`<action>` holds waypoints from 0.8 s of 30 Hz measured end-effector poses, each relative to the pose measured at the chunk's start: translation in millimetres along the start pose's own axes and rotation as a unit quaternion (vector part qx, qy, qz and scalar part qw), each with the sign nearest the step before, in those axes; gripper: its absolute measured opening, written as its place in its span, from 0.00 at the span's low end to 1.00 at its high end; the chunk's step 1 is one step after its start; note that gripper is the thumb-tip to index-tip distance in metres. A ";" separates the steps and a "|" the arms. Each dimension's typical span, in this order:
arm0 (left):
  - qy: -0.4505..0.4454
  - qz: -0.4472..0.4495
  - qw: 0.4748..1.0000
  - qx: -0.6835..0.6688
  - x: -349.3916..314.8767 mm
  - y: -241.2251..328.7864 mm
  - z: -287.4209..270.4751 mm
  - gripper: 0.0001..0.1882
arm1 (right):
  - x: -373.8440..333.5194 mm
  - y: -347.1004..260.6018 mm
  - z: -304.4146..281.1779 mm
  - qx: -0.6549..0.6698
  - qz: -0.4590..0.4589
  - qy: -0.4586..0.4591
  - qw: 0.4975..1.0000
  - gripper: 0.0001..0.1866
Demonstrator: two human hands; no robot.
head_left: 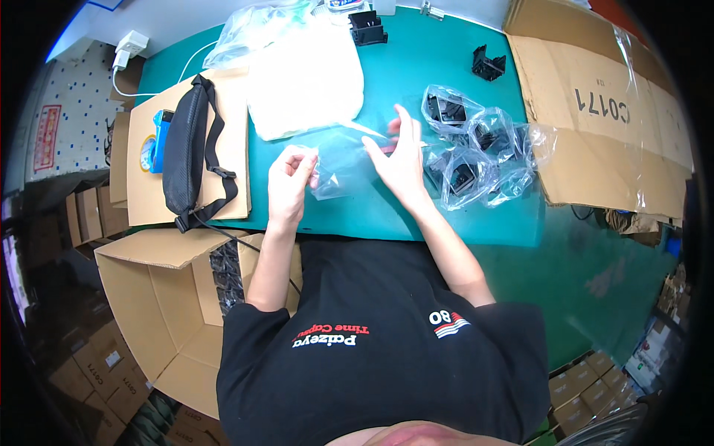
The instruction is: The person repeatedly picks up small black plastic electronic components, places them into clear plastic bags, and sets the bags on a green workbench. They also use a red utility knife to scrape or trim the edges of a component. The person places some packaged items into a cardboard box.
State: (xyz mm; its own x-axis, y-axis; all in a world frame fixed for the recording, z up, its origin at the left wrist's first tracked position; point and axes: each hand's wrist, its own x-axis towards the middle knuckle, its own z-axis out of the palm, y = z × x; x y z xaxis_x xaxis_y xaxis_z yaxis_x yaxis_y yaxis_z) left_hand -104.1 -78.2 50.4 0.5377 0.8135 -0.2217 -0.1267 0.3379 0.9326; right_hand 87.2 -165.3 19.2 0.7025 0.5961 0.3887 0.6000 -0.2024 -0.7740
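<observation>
A clear, flat plastic bag (338,167) hangs above the green table in front of me. My left hand (290,178) pinches its left edge between thumb and fingers. At the bag's right side is my right hand (401,160), its thumb and fingers spread apart and somewhat blurred. Whether its thumb touches the film I cannot tell. Just right of that hand lie several black plastic parts in clear bags (461,177). Beyond the bag in my hand rests a large white plastic bag or stack of bags (309,85).
Two bare black parts stand at the back, one near the middle (367,30) and one to the right (489,64). A black waist bag (186,149) and a blue tape dispenser (158,145) lie on cardboard at left. Cardboard boxes flank me, one open (171,297) at lower left.
</observation>
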 end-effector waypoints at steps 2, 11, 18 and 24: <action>0.006 0.050 0.997 0.056 -2.8 6.8 8.3 0.05 | -3.1 -21.1 -10.0 -0.014 -0.065 0.033 0.997 0.24; -0.131 -0.122 0.981 -0.070 4.1 13.8 25.7 0.11 | -16.6 -23.2 -32.4 0.463 0.270 -0.405 0.740 0.08; -0.138 0.011 0.966 0.218 -2.7 3.4 33.0 0.12 | -21.6 -24.1 -33.1 0.232 0.133 -0.214 0.940 0.06; -0.005 0.245 0.835 0.494 -3.9 -2.4 37.8 0.05 | -20.0 -15.2 -30.7 0.104 0.123 -0.211 0.964 0.06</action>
State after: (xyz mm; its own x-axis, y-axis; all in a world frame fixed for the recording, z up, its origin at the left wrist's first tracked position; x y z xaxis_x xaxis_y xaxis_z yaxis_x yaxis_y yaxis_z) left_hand -74.4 -100.2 59.8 0.6304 0.7342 0.2520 0.4129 -0.5921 0.6920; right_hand 75.8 -198.0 38.5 0.5693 0.8217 -0.0239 0.3146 -0.2447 -0.9171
